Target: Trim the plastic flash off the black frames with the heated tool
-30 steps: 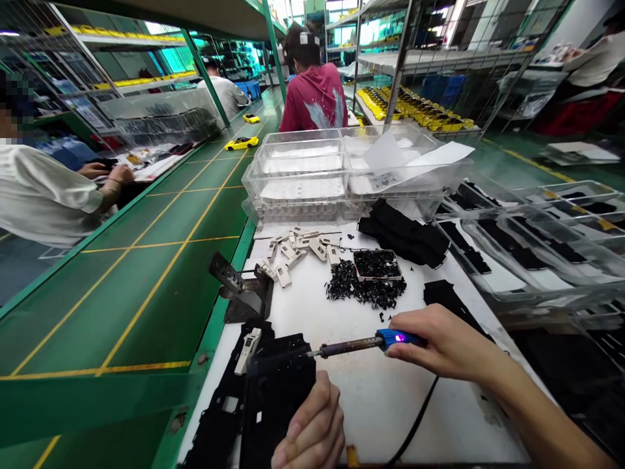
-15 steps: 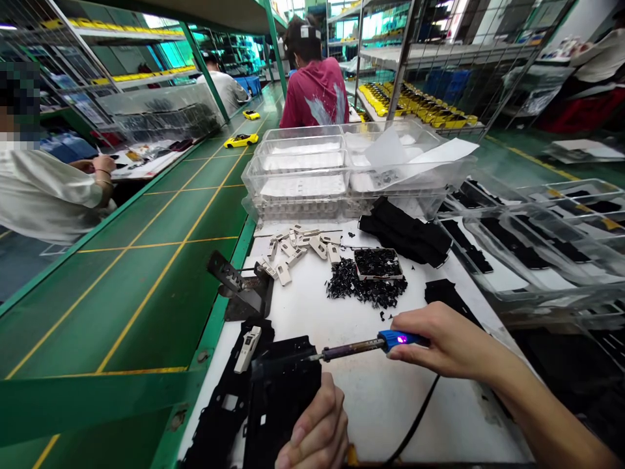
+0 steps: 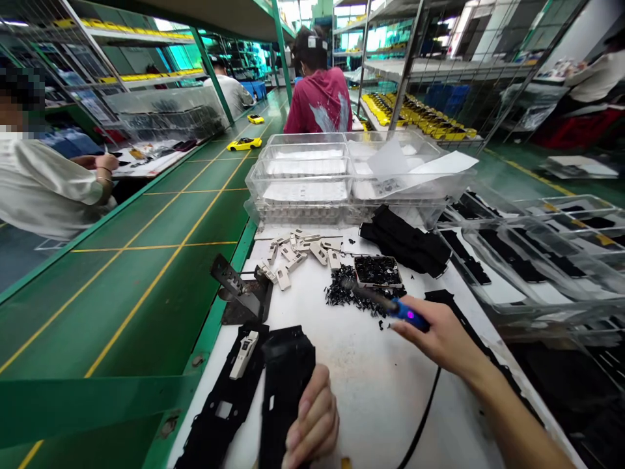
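While the left hand (image 3: 315,417) grips its right edge with curled fingers, a black panel (image 3: 288,371) is held over the near left part of the white table (image 3: 361,391), one small slot visible in its face. Right hand (image 3: 434,332) — thumb and fingers pinching the blue handle of a soldering iron (image 3: 409,315), purple light showing; shaft blurred, pointing left across a heap of small black pieces (image 3: 339,290), tip contact cannot be told. Cord (image 3: 424,417) runs down toward the near edge. Just left of the held panel lies a second black panel (image 3: 227,407), with a beige part (image 3: 244,355) on its far end. Beyond it, a metal stand (image 3: 241,296) at the table's left side. Farther back: loose beige pieces (image 3: 293,253), then a small open box (image 3: 383,285) filled with black bits beside the heap, and folded black panels (image 3: 405,241) behind to the right. Clear trays (image 3: 300,172) are stacked at the far end — paper sheets (image 3: 434,168) on top. Left of the table, a green conveyor (image 3: 146,238) carries two yellow toy cars (image 3: 244,144); a person in a dark red shirt (image 3: 322,101) sits beyond the trays.
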